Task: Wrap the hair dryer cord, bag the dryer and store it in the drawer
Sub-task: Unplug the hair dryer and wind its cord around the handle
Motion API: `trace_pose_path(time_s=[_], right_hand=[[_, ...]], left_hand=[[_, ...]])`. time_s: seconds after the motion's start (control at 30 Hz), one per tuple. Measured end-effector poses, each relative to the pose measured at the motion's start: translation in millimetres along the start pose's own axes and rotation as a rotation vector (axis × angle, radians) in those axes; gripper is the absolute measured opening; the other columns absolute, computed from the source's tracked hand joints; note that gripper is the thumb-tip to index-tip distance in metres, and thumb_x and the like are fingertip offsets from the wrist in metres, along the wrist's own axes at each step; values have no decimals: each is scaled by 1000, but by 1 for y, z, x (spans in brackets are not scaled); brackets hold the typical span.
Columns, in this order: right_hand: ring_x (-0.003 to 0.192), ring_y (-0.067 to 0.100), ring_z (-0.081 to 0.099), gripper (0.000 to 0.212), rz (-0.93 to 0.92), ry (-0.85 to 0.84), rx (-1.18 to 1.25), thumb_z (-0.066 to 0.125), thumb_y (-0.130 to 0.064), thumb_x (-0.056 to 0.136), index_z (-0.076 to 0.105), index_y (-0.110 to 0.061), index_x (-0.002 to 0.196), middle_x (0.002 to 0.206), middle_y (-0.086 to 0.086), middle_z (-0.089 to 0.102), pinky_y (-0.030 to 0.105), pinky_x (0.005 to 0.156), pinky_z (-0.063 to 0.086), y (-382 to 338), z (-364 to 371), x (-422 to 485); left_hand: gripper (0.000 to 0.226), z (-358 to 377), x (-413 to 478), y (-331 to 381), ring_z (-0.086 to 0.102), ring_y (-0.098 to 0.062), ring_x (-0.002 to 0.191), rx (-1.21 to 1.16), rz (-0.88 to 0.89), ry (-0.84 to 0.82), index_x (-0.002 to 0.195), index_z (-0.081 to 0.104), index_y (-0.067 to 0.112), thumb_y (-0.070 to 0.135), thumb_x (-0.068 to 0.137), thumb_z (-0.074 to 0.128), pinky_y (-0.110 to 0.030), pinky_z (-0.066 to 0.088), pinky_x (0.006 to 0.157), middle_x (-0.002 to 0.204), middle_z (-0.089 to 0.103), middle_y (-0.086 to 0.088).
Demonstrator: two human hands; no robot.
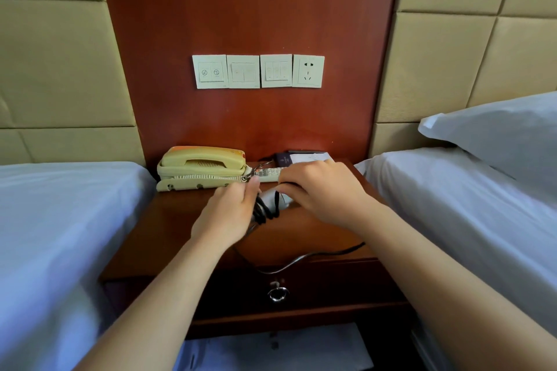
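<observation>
- left grip (230, 214) clenched on wound cord (265, 213) loops beside dryer (284, 201), over counter (168, 220).
- right grip (316, 190) curled on cord; slack is best fed taut & loops kept even.

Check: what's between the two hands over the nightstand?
Head view: the pale hair dryer, black cord looped round it; left hand grips it, right hand pinches cord.

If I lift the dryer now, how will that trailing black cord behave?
Likely floppy: the cord sags in a curve off the nightstand edge, so it would probably trail and drag. The loops the left hand holds may spring loose if released.
</observation>
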State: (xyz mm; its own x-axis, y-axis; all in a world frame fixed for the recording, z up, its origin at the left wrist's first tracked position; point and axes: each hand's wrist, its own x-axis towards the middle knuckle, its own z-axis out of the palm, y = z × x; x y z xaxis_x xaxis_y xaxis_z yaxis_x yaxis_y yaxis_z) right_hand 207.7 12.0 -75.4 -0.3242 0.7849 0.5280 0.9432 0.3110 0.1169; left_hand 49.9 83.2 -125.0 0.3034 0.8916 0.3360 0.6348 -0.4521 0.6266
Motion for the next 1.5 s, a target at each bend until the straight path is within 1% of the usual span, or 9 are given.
trace_pose_path(time_s=[0.13, 0.2, 0.3, 0.47, 0.67, 0.93, 1.03, 1.13, 1.5], right_hand=[[81, 26, 60, 32, 74, -6, 44, 43, -46, 94, 61, -20, 89, 87, -1, 66, 29, 58, 30, 8, 7, 0], [77, 24, 59, 33, 107, -15, 64, 47, -48, 91, 63, -19, 87, 80, 0, 64, 29, 54, 29, 9, 5, 0], [76, 24, 55, 32, 138, -52, 114, 53, -50, 87, 63, -20, 84, 74, -3, 56, 28, 52, 27, 5, 7, 1], [72, 24, 53, 32, 146, -63, 171, 57, -47, 85, 62, -17, 78, 68, -1, 53, 30, 55, 30, 1, 8, 2], [56, 14, 43, 22, 221, -195, 554, 62, -33, 87, 60, -16, 73, 62, 4, 52, 30, 57, 36, 30, 0, 1], [43, 6, 19, 32, 523, -181, 1139, 50, -26, 95, 49, -13, 65, 54, -2, 24, 14, 37, 19, 74, 2, -26], [47, 8, 21, 34, 564, -23, 1126, 53, -28, 93, 48, -16, 62, 52, -6, 29, 16, 41, 21, 85, 4, -30], [54, 8, 31, 34, 532, 69, 984, 52, -29, 94, 49, -19, 62, 55, -11, 37, 17, 49, 28, 90, 8, -36], [49, -2, 45, 22, 601, 323, 649, 55, -21, 92, 62, -19, 71, 58, -10, 53, 10, 48, 33, 99, 30, -28]], left_hand=[[95, -2, -6, 3, 63, -27, 69, -70, 12, -138, 84, 65, 10, 80, 71, 2, -51, 56, 73, 66, 61, -13], [74, -5, -14, 14, 55, -23, 59, -53, 88, -187, 62, 58, 28, 82, 69, 8, -51, 56, 72, 57, 50, -4], [68, -6, -19, 23, 60, -18, 71, 133, 158, -240, 99, 66, 38, 84, 67, 27, -42, 55, 69, 79, 63, 1], [38, -3, -17, 27, 56, -21, 67, 302, 159, -178, 79, 51, 32, 66, 87, 35, -31, 39, 52, 75, 53, 2], [43, -2, -16, 24, 48, -17, 48, 264, 184, -160, 63, 50, 23, 48, 95, 36, -29, 28, 47, 54, 48, 2], [46, -15, -4, -1, 59, -25, 49, 38, -18, -128, 63, 48, 12, 44, 94, 39, -48, 57, 59, 51, 45, -1], [47, -18, 1, -6, 53, -22, 46, -97, -83, -92, 73, 51, -2, 37, 96, 42, -32, 49, 38, 57, 42, -9], [36, -20, 1, -7, 47, -22, 43, -141, -107, -39, 72, 48, 5, 30, 98, 42, -15, 33, 30, 61, 44, -15], [45, -18, 3, -17, 51, -22, 33, -327, -201, -185, 90, 57, -11, 31, 96, 43, -21, 32, 33, 42, 52, -9]])
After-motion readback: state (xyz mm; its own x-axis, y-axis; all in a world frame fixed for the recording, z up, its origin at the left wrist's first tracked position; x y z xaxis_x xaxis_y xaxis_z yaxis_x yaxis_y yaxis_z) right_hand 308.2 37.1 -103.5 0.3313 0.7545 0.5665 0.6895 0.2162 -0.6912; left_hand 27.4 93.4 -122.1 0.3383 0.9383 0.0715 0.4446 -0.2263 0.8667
